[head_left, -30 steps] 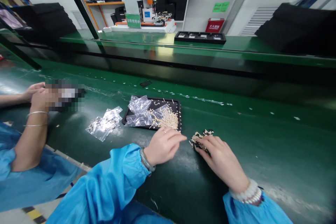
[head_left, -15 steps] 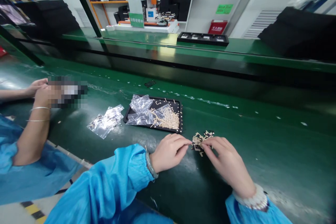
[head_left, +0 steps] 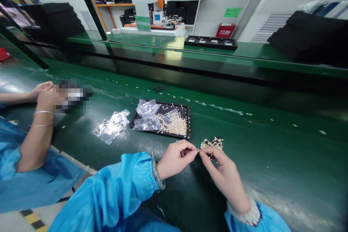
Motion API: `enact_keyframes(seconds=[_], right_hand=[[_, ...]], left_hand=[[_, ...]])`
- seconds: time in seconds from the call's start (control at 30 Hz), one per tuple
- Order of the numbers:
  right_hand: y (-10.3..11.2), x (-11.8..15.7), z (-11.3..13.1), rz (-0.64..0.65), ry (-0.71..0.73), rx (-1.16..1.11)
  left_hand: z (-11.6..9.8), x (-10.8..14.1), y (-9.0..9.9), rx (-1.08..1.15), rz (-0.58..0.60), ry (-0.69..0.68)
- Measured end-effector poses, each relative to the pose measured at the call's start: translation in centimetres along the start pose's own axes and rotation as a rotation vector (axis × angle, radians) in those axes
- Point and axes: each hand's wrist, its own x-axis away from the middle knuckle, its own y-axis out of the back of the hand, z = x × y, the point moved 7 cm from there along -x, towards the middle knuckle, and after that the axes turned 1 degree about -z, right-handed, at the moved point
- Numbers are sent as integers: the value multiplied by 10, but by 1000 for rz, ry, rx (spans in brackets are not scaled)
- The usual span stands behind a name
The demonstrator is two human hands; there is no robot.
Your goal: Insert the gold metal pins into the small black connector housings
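Note:
My left hand (head_left: 175, 159) is closed in a pinch, thumb and forefinger together. My right hand (head_left: 221, 172) pinches too, its fingertips meeting those of the left. A tiny pale piece (head_left: 198, 150) shows where the fingertips meet; its exact kind is too small to tell. Just behind my right hand lies a small pile of beige and black L-shaped parts (head_left: 208, 143), partly covered by the fingers. To the left of the pile, a black tray (head_left: 189, 123) bears many loose beige strips (head_left: 176, 125) and clear plastic bags (head_left: 146, 110).
More clear bags (head_left: 111, 127) lie left of the tray on the green table (head_left: 272, 174). A flat black part (head_left: 159, 88) lies behind the tray. At far left are a co-worker's hands (head_left: 45, 92), beside a blurred-out object. A raised shelf (head_left: 152, 41) runs along the back.
My right hand has drawn back from the parts pile toward my left hand, and the fingertips now meet. My left thumb and forefinger have closed into a pinch.

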Motion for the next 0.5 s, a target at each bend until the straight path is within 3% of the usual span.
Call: enact_keyframes(seconds=[0.13,0.27,0.5], right_hand=[[2,1,19,-116,181,168],[-3,-3,32,-44,288,208],[-10,-23,52,61,447,320]], left_hand=[[-13,1,8,-82,-40,-137],[-27,3,21,-250,-104,-336],[-34,4,32,-617,-70,-556]])
